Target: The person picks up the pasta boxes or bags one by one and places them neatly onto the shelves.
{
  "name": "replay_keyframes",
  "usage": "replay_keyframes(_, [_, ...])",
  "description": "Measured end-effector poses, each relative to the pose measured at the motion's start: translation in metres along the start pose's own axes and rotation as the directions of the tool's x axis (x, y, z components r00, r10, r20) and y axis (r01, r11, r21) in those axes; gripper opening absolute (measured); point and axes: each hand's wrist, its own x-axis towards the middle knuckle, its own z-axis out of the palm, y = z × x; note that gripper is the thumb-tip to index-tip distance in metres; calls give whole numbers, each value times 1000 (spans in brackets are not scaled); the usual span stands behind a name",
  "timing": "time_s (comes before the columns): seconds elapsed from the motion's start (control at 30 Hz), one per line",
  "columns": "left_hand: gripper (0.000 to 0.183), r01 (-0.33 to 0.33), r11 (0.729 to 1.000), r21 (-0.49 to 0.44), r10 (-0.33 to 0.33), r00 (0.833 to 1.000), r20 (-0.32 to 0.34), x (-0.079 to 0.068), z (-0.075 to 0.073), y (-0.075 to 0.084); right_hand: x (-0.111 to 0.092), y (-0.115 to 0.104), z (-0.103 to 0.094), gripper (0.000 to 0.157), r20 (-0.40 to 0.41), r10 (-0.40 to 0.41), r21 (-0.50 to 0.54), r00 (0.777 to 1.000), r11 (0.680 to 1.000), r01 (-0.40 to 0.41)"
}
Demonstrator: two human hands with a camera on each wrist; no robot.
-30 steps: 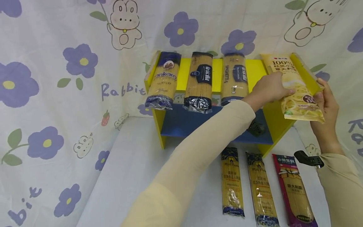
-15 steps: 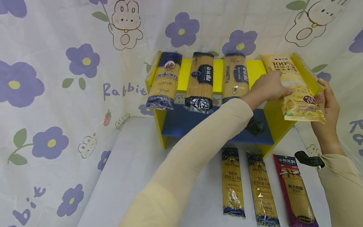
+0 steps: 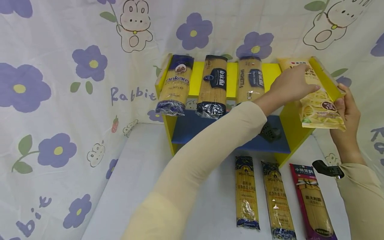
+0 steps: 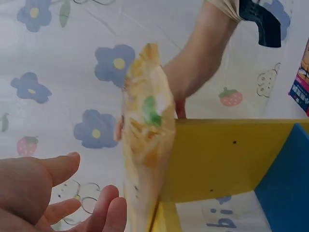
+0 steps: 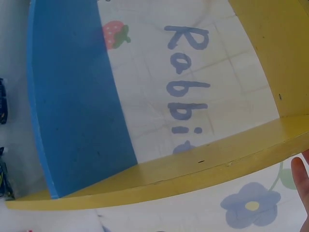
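Note:
A yellow pasta packet (image 3: pixel 318 111) lies tilted on the shelf's top at the right end, its lower end jutting past the front. My left hand (image 3: pixel 292 85) is over its upper part; in the left wrist view its spread fingers (image 4: pixel 108 208) are beside the packet (image 4: pixel 147 125). At the right side panel of the yellow and blue shelf (image 3: pixel 295 130), my right hand (image 3: pixel 348 113) holds the edge with thumb and bent fingers. Much of that hand is behind the packet in the left wrist view, and only fingertips (image 5: pixel 300 176) enter the right wrist view.
Three spaghetti packs, an Ankara one (image 3: pixel 175 86) and two La Sicilia ones (image 3: pixel 211 86), stand along the shelf's top. On the white table below lie two blue-and-gold packs (image 3: pixel 246 193) and a red-purple pack (image 3: pixel 313 200). A patterned cloth (image 3: pixel 60 116) hangs behind.
My left hand has shifted slightly up and right over the yellow packet, its thumb moving with it. The packet and my right hand stay about where they were.

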Motion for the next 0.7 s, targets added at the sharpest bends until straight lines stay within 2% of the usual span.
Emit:
replay_keyframes(0.17, [62,-120,992,-24,120,993,-21,-16,-14,3,-1,0,0,40,13,-23,37,1000,999,22])
replay_keyframes(0.33, [64,-241,969,-51,239,970,-49,-40,-32,-1,-1,0,0,39,0,-59,5,998,998,59])
replay_keyframes(0.5, [68,-346,936,-69,341,937,-78,-61,-57,-12,-1,-1,-1,39,-12,-54,42,998,998,55])
replay_keyframes(0.7, [67,-463,876,-131,447,884,-139,-87,-83,-42,-2,-2,-1,39,23,-39,88,999,995,37])
